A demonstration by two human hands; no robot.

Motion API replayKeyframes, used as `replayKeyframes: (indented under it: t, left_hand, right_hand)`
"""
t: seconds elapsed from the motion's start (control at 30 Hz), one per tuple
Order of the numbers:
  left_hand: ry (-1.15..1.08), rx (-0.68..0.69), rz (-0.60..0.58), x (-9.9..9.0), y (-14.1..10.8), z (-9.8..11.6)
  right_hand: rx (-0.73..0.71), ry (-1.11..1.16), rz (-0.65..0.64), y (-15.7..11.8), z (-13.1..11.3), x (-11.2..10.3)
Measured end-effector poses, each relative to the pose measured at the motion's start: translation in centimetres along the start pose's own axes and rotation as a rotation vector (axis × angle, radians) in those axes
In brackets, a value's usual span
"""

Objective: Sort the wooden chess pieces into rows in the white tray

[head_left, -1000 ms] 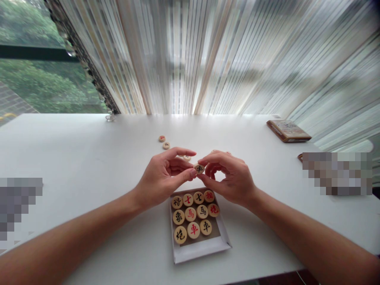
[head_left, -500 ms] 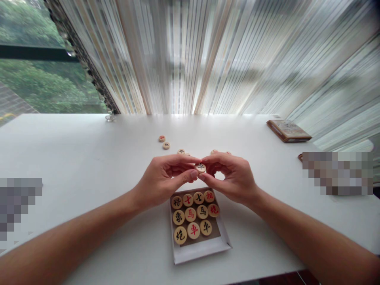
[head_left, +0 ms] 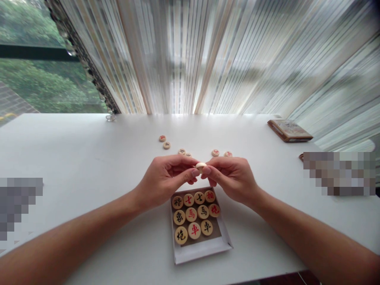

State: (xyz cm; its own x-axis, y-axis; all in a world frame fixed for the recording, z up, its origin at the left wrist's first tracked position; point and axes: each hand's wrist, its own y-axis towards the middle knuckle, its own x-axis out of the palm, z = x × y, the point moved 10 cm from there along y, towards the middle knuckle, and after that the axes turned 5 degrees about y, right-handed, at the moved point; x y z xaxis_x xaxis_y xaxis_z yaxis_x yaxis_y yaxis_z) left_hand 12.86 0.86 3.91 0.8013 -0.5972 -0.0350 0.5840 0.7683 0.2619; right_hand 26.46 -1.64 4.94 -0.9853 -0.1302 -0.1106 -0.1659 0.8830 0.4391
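Between my two hands is a round wooden Chinese chess piece, tilted so that its pale edge shows and its character does not. My left hand pinches it from the left with thumb and fingers. From the right, my right hand grips the same piece between thumb and forefinger. Just below both hands lies a shallow open box with rows of chess pieces, some lettered in red such as the red horse piece, others in black such as the black cannon piece.
Loose chess pieces lie beyond my hands, including a red-lettered piece at left and another red-lettered piece at right. A brown box rests at the far right of the white table. String curtains hang behind.
The held chess piece has turned from showing its black character to showing its edge. My right hand's fingers have shifted on it, and the loose pieces at right are now uncovered.
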Motion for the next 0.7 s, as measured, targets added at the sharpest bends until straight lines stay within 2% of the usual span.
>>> replayKeyframes:
  t: [0.2, 0.43, 0.53, 0.7]
  left_hand:
    - [0.013, -0.041, -0.009, 0.1, -0.3, -0.5]
    - [0.13, 0.025, 0.015, 0.1, -0.3, 0.2]
    - [0.236, 0.08, 0.032, 0.1, -0.6, 0.8]
    - [0.509, 0.264, 0.038, 0.8, -1.2, 2.9]
  right_hand:
    - [0.166, 0.125, -0.023, -0.3, 1.7, 0.3]
    - [0.274, 0.245, -0.074, -0.7, 2.7, 1.4]
    - [0.286, 0.261, -0.075, -0.9, 2.6, 1.7]
    - [0.279, 0.182, -0.089, -1.1, 2.3, 1.9]
